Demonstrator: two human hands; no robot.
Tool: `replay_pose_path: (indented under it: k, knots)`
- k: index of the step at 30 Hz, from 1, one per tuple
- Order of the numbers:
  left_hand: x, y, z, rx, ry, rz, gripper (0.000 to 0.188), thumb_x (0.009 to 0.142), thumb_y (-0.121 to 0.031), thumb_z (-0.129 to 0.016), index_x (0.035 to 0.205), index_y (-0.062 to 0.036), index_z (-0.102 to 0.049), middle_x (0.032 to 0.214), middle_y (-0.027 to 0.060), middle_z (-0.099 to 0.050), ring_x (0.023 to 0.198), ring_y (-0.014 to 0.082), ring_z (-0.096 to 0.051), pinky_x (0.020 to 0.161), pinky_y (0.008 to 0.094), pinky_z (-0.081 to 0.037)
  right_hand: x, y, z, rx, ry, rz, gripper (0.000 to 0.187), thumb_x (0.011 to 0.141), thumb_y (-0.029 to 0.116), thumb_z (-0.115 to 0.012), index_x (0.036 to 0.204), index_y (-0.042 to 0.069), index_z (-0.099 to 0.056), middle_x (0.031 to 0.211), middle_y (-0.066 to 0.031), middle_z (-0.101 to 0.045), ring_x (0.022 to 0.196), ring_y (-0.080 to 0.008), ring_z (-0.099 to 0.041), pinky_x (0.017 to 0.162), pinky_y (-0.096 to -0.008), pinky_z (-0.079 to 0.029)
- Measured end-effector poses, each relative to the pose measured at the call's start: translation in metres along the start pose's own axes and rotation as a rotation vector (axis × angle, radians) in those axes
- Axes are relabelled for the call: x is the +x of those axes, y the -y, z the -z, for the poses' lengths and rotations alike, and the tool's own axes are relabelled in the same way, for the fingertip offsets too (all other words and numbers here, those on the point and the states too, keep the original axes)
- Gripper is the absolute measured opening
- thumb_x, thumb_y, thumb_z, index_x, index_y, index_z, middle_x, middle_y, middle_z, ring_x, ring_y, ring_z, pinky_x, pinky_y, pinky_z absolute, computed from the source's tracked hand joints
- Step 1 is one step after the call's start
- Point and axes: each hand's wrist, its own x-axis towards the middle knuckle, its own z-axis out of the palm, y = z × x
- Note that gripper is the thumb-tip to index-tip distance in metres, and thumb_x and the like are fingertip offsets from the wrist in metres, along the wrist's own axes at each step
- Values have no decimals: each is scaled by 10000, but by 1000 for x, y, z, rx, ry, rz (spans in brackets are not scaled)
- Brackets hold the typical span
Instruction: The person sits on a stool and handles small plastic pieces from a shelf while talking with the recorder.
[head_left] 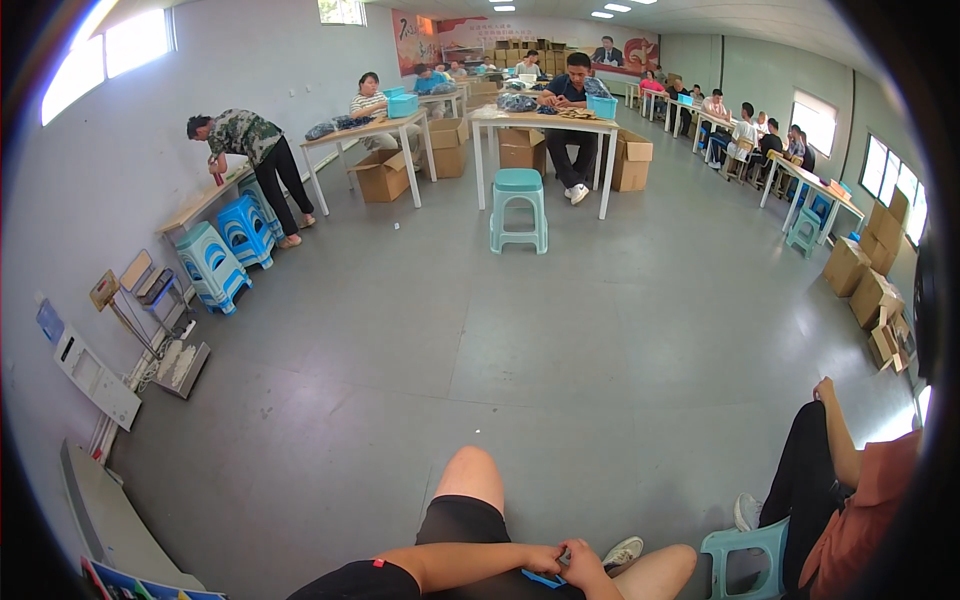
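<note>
My left hand (541,559) and my right hand (583,565) meet low in the picture, over my lap. My left forearm lies across my dark shorts. The fingers of both hands are bent and pressed close together, touching each other. Just under them shows a small bright blue piece (545,579); I cannot tell whether it is held or part of the clothing. Whatever is between the fingertips, if anything, is too small to see.
A person in an orange top sits to my right beside a light green stool (745,556). Ahead, another green stool (519,210) stands before a white table (545,121) where someone works. Cardboard boxes (872,297) line the right wall; a platform scale (182,367) stands left.
</note>
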Motion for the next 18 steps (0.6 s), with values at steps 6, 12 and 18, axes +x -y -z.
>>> replay_pose_path:
  k: [6,12,18]
  knots:
    - [2,1,1,-44,-15,-11,857,677,-54,-465,1294,-17,128,616,-30,-416,498,66,-390,433,198,-311,-2,8,5,-7,-27,-10,307,616,191,-650,881,65,-562,909,-144,-545,812,-296,-544,703,-361,-456]
    - [-7,-13,0,5,25,-36,240,657,-65,-466,894,-46,-501,563,-47,-367,471,68,-346,414,203,-261,-1,14,12,-78,41,-38,264,638,269,-626,810,71,-586,810,-153,-591,804,-321,-557,703,-381,-460]
    - [-5,-9,2,27,19,-51,37,637,-104,-505,625,-97,-470,500,-28,-375,414,90,-335,380,233,-261,-4,49,39,-178,240,-87,437,697,430,-546,950,74,-555,900,-214,-561,859,-320,-553,735,-396,-439]
